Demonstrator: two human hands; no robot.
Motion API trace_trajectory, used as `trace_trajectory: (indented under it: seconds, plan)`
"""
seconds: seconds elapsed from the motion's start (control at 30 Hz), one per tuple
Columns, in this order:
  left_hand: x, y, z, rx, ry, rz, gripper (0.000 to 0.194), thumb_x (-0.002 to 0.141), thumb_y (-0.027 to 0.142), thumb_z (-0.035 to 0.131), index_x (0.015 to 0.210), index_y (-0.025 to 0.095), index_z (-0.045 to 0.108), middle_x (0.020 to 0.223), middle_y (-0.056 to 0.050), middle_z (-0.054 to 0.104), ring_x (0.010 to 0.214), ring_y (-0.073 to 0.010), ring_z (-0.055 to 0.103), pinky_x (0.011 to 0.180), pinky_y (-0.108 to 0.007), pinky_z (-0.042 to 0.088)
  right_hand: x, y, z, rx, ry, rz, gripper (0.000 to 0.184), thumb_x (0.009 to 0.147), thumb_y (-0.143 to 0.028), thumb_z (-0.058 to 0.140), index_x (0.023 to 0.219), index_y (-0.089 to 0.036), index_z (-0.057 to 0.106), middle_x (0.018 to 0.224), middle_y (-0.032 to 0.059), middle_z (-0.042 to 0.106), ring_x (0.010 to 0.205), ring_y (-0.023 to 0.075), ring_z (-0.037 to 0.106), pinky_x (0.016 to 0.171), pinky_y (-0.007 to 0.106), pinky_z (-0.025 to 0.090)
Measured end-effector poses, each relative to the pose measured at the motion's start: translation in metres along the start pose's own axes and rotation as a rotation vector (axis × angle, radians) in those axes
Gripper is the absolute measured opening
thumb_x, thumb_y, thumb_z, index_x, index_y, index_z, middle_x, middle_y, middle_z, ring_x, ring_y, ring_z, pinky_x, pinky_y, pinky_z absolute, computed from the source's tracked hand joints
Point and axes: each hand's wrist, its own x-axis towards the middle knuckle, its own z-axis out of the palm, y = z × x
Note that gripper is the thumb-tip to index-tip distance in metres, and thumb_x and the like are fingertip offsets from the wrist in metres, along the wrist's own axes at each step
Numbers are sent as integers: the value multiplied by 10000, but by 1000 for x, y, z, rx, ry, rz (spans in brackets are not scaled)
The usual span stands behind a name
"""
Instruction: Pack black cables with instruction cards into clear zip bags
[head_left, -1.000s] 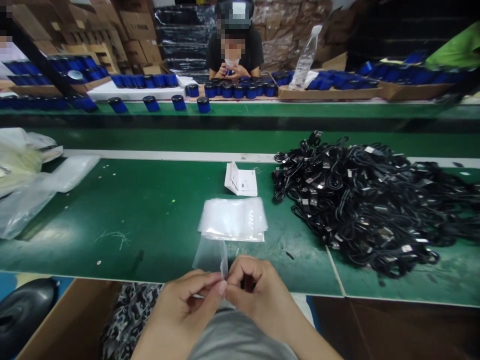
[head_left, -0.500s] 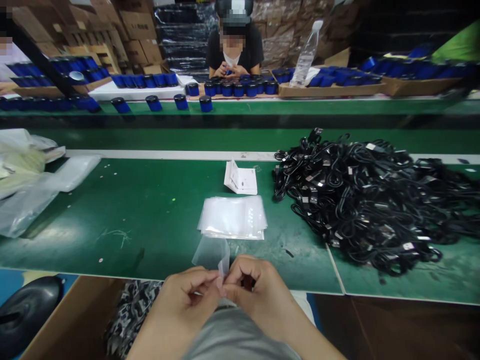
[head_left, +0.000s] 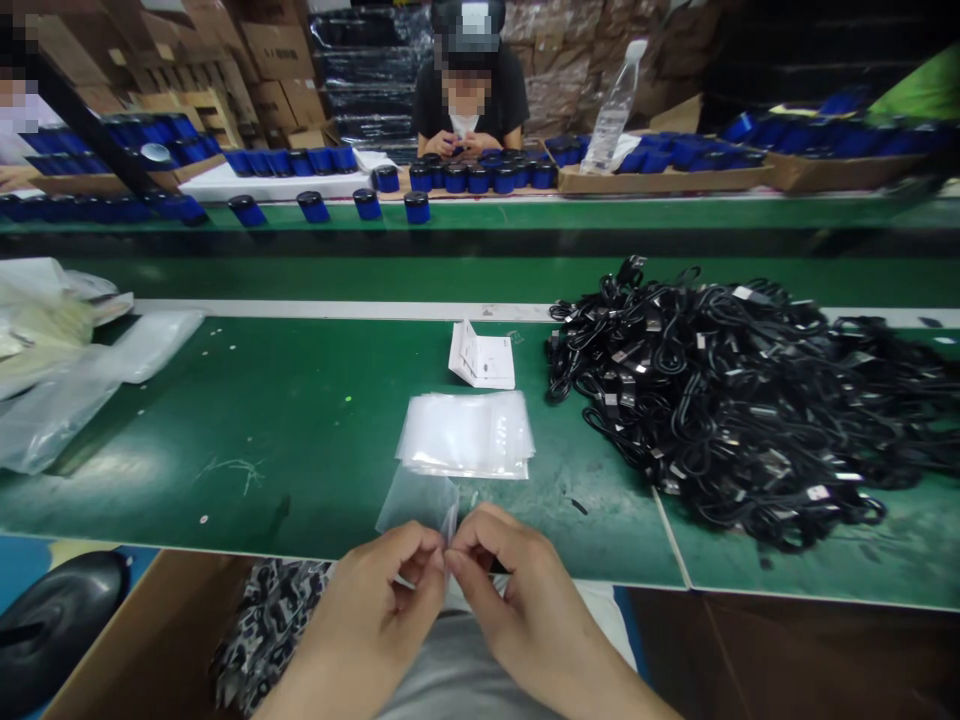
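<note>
A single clear plastic bag (head_left: 417, 500) is pinched at its edge between my two hands, near the front edge of the green table. My left hand (head_left: 394, 590) is closed on it with thumb and forefinger. Right beside it, my right hand (head_left: 514, 580) is closed on the same edge, the fingertips of both hands almost touching. Just beyond lies a stack of clear plastic bags (head_left: 461, 435). Behind the stack a folded white paper leaflet (head_left: 491, 362) stands partly open.
On the right is a big heap of black cables (head_left: 720, 390). Plastic wrapping (head_left: 67, 380) lies at the left. Below the table edge is a carton (head_left: 142, 640) with packed items. Across, a co-worker (head_left: 469, 100) handles something near blue jars (head_left: 457, 178) and a bottle (head_left: 615, 110).
My hands have shifted slightly, with the fingers drawn up along the bag's edge. The blue jars in the front row have moved a little to the right.
</note>
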Motion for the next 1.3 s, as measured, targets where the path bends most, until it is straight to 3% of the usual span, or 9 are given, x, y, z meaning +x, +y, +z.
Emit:
trace_trajectory:
  seconds: [0.23, 0.4, 0.5, 0.57, 0.63, 0.7, 0.87, 1.03, 1.3]
  plan:
    - [0, -8, -1, 90, -156, 124, 299, 909, 266, 356, 615, 216, 382, 551, 54, 459, 506, -103, 447, 485, -176, 354, 3, -2, 0, -130, -78, -64, 184, 859, -97, 424, 708, -200, 439, 708, -24, 503, 627, 111, 512, 558, 205, 365]
    - [0, -21, -2, 301, 279, 200, 247, 816, 185, 439, 570, 204, 429, 509, 70, 413, 466, -88, 407, 477, -166, 333, 4, 1, 16, -375, 131, -159, 169, 795, -103, 390, 659, -200, 415, 641, -8, 470, 524, 125, 460, 499, 239, 309]
    - [1, -28, -6, 368, 392, 155, 258, 817, 211, 446, 560, 209, 429, 486, 77, 404, 451, -88, 404, 477, -166, 341, 16, -4, 6, -367, 54, -93, 193, 809, -120, 416, 634, -198, 438, 595, -20, 478, 507, 119, 461, 493, 235, 301]
    - [1, -31, -7, 374, 351, 149, 265, 816, 215, 439, 552, 214, 415, 469, 79, 415, 435, -89, 415, 462, -168, 335, 41, -11, -14, -289, 26, -18, 228, 860, -183, 462, 633, -197, 468, 590, -29, 498, 539, 118, 479, 511, 228, 319]
    - [2, -32, -5, 371, 309, 145, 248, 809, 202, 433, 562, 218, 419, 465, 80, 437, 428, -91, 437, 459, -170, 335, 80, -18, -38, -229, 195, 59, 160, 866, -307, 554, 752, -195, 538, 701, -12, 557, 644, 138, 519, 584, 241, 368]
    - [4, -32, -3, 362, 268, 137, 225, 800, 186, 425, 577, 222, 423, 472, 80, 452, 432, -94, 454, 467, -170, 341, 126, -21, -61, -181, 304, 201, 290, 826, -426, 625, 963, -181, 553, 821, 19, 577, 740, 164, 546, 640, 265, 406]
    - [8, -27, -1, 374, 208, 109, 227, 791, 166, 414, 573, 224, 388, 465, 80, 421, 433, -99, 442, 473, -184, 317, 209, -13, -85, -93, 247, 412, 456, 855, -549, 550, 1029, -128, 578, 918, 80, 602, 757, 190, 596, 639, 326, 482]
    - [9, -28, -6, 344, 140, 80, 230, 796, 173, 401, 580, 227, 345, 482, 76, 412, 455, -102, 436, 476, -188, 310, 218, -1, -83, 24, 182, 526, 272, 920, -314, 560, 1140, -154, 563, 1123, 73, 595, 921, 200, 615, 775, 392, 527]
    - [10, -27, -9, 254, 107, 7, 227, 802, 217, 368, 576, 228, 347, 475, 81, 386, 452, -103, 411, 473, -202, 295, 202, 5, -96, 175, 184, 564, 289, 925, -314, 553, 1166, -154, 552, 1148, 81, 587, 945, 210, 613, 789, 403, 526]
